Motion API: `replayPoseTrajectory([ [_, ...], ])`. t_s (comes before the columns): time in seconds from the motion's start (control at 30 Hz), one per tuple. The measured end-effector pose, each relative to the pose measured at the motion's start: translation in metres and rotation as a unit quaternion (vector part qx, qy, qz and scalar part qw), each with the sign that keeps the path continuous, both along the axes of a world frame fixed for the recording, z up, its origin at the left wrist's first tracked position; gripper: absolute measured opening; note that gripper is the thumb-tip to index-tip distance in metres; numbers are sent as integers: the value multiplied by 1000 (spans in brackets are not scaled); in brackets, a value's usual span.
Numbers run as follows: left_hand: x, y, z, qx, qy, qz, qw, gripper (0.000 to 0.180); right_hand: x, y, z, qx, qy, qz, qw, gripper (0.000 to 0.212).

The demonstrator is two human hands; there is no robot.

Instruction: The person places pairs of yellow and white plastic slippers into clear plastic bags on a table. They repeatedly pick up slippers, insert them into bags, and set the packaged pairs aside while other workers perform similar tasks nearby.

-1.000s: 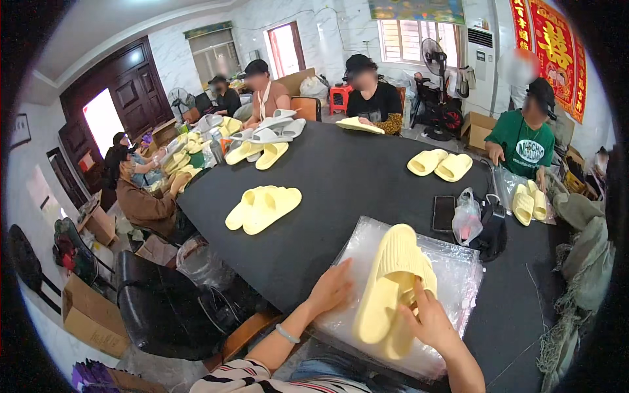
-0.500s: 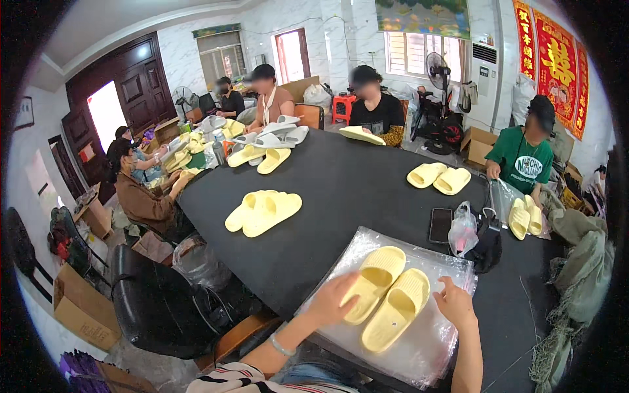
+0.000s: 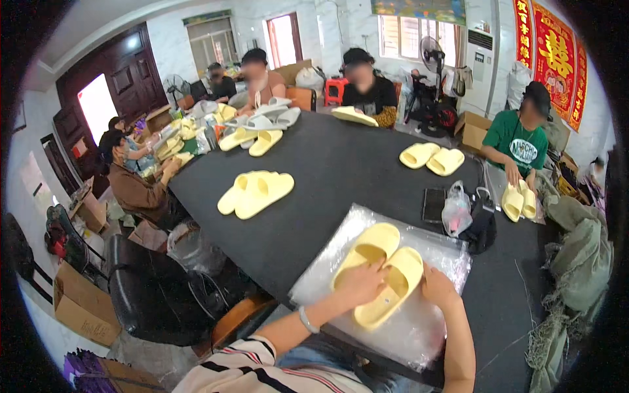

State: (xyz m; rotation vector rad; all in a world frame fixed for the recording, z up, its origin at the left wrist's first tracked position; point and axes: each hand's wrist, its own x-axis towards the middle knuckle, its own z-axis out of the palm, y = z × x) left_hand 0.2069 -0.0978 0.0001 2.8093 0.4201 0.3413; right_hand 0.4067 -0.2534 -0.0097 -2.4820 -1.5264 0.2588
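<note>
The left hand (image 3: 364,284) just came in over the left slide (image 3: 376,240), fingers reaching toward the gap between the two straps, and the right hand (image 3: 440,288) has moved up against the outer edge of the right slide (image 3: 407,267). Half a second ago both hands were off to the sides, and before that the right one was carrying the lot. So the way I read it, the work's gone from one-handed carrying to a two-handed bit, with the slides down flat and reachable from both sides.

Grip-wise, the left fingers look curled at the inner edges, but I honestly can't tell if they're pinching or just resting. Same on the right, fingertips are partly hidden. The slides sit side by side, soles down, toes away from the person, on the stack of clear plastic bags (image 3: 321,270) at the near end of the black table (image 3: 327,170).

Elsewhere, there's another yellow pair (image 3: 262,194) off to the left and a second yellow pair (image 3: 442,161) further up. The person in green (image 3: 521,147) is busy handling some slides too.

If anything's in the way it's the clutter by the stack's far right corner: a phone (image 3: 433,205), a little see-through bag (image 3: 457,213) and a lumpy black thing (image 3: 483,229), all pretty tight to the plastic
</note>
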Motion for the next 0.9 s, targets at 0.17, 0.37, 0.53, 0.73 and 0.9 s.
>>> replayPoseTrajectory([
  [0.17,-13,27,6,20,-90,26,995,33,3,-3,-10,-2,-22,19,1000,50],
  [0.37,-60,124,12,-244,-211,160,933,38,-1,-1,-5,-28,-26,11,999,50],
  [0.53,-92,181,26,-259,-267,254,893,36,7,-1,-17,-24,-33,22,999,53],
  [0.73,-115,233,-21,53,-116,189,974,29,1,2,-4,-41,-32,17,999,55],
  [0.9,-128,205,-25,67,-120,184,973,34,-2,1,-3,-19,-21,22,999,53],
])
